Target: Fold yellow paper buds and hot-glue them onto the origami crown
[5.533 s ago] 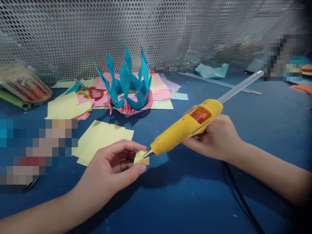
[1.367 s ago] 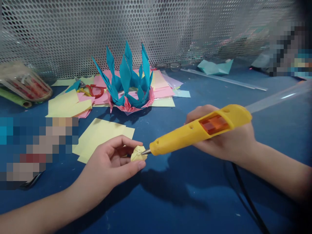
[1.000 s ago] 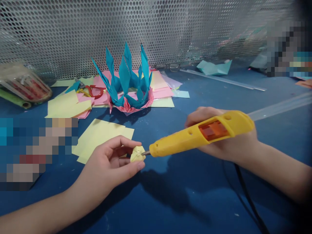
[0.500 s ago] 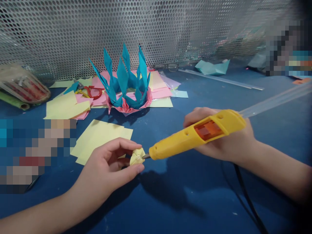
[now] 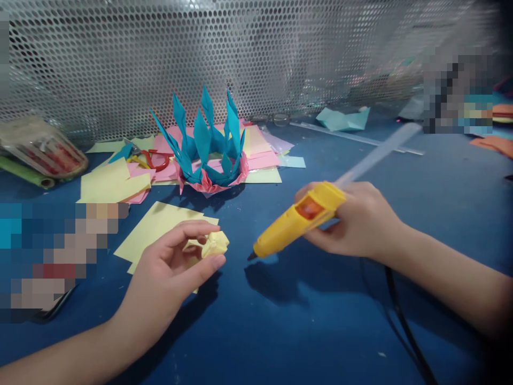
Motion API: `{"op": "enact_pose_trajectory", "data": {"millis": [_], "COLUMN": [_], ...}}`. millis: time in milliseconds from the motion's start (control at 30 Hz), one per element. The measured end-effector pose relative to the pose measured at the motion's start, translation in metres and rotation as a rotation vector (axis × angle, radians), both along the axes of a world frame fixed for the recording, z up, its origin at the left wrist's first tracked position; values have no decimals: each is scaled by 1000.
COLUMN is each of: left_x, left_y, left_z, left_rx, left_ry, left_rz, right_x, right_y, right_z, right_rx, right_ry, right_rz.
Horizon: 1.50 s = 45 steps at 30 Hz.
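My left hand (image 5: pixel 172 270) pinches a small folded yellow paper piece (image 5: pixel 215 244) between thumb and fingers, just above the blue table. My right hand (image 5: pixel 356 219) grips a yellow hot glue gun (image 5: pixel 294 219) with a clear glue stick (image 5: pixel 377 153) jutting from its back. The gun's nozzle points down and left, a short gap away from the paper piece. A black cord (image 5: pixel 401 321) runs from the gun toward me.
A blue and pink paper lotus (image 5: pixel 208 147) stands on pink and yellow sheets behind the hands. Yellow sheets (image 5: pixel 156 230) lie under my left hand. Red-handled scissors (image 5: pixel 154 158), a plastic packet (image 5: pixel 40 149) and a perforated metal screen (image 5: pixel 240 53) sit farther back.
The glue gun's nozzle touched the yellow piece before; now the gun has pulled back to the right and tilted steeper. My left hand has drawn the piece slightly left and up.
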<state>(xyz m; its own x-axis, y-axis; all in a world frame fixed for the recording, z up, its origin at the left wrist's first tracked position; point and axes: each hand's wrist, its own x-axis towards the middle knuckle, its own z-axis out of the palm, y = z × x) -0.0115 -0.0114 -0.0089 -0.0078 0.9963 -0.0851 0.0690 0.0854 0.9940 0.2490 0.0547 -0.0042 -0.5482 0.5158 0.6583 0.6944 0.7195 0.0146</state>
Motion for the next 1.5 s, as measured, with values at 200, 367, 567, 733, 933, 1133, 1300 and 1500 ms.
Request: {"op": "enact_pose_trajectory", "data": {"millis": [200,367,567,733,933,1133,1300,1500], "left_x": [0,4,3,0,6,14,16,9], "left_y": [0,-1,-3,-2,-7,-13,-12,-4], "left_z": [0,6,5,4,8,13,15,12], "left_rx": [-3,-88,-77,-68,-47,-34,7,199], "left_ry": [-5,-108,-109,-96,-94,-95,-43,113], "left_rz": [32,66,88,22,-50,-171,-262,-250], "right_x": [24,63,69,18,-48,-51,-53,-54], "right_y": [32,55,50,24,-27,-41,-41,-38], "right_z": [-8,-30,-30,-7,-9,-11,-9,-9], "right_rx": [21,64,75,69,114,97,62,-17], "right_ry": [277,351,311,289,238,255,271,348], "right_rz": [-447,-632,-566,-281,315,449,515,529]}}
